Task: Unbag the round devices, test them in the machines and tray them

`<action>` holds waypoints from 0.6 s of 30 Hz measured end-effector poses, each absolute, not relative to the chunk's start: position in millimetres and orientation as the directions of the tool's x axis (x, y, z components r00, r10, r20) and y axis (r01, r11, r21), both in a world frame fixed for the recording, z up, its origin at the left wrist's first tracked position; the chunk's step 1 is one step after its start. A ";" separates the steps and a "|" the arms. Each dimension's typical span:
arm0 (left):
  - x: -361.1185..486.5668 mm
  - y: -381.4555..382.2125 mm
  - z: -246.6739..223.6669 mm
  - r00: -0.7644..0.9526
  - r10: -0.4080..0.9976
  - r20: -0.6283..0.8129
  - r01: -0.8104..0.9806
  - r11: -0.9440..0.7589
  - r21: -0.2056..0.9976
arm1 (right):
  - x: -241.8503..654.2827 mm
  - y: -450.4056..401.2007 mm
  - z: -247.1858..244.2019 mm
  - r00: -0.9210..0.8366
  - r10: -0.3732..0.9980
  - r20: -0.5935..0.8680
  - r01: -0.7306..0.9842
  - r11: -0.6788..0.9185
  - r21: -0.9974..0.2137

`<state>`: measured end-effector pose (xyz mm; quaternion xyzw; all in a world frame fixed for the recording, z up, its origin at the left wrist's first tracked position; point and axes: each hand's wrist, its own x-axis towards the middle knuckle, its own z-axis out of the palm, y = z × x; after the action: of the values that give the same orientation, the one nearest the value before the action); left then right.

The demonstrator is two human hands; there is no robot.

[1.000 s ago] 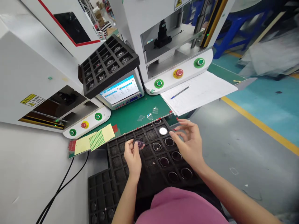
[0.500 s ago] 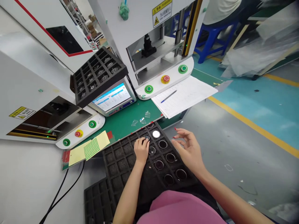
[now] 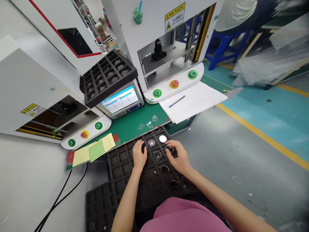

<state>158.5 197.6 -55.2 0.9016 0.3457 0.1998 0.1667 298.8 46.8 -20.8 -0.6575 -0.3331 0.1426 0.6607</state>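
Note:
A black foam tray [image 3: 122,169] with square compartments lies in front of me; several on its right side hold round, glassy parts. My left hand [image 3: 140,154] is over the tray, fingers curved and apart, just left of a round part with a patterned face [image 3: 151,143]. My right hand [image 3: 178,157] reaches in from the right, thumb and fingertips around the edge of a dark round part [image 3: 170,149] in its compartment. Above that part sits a bright, white-looking disc [image 3: 163,139]. Another dark round part [image 3: 164,169] lies lower down.
Behind the tray is a green bench [image 3: 127,125] with clear plastic scraps [image 3: 149,124], papers with a pen [image 3: 177,101] and a yellow sticker sheet [image 3: 97,149]. Two button-fronted machines flank a screen [image 3: 120,100] bearing a second foam tray [image 3: 108,75]. A person sits on a blue stool [image 3: 223,46].
My left hand has let go of the patterned round part, now lying in its compartment, and moved left. My right hand has come in from the right to the dark part. The view has shifted slightly.

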 end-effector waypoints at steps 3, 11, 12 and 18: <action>141.6 190.3 -64.7 0.611 0.745 0.266 0.621 -0.660 0.422 | 278.4 62.7 -43.1 0.553 0.769 0.320 0.316 0.162 -0.935; 126.1 165.8 -82.9 0.577 0.765 0.286 0.627 -0.639 0.445 | 239.8 55.5 -87.2 0.396 0.867 0.303 0.368 0.152 -0.917; 125.3 161.4 -84.0 0.574 0.766 0.288 0.624 -0.637 0.452 | 239.7 51.1 -89.5 0.394 0.868 0.303 0.373 0.150 -0.916; 120.1 134.1 -87.6 0.559 0.770 0.308 0.580 -0.628 0.519 | 237.6 27.2 -92.9 0.413 0.852 0.323 0.407 0.145 -0.902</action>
<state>120.1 134.1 -87.6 0.8637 0.3907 0.2608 0.1827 237.6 27.2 -92.9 -0.6235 -0.5044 0.1973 0.5638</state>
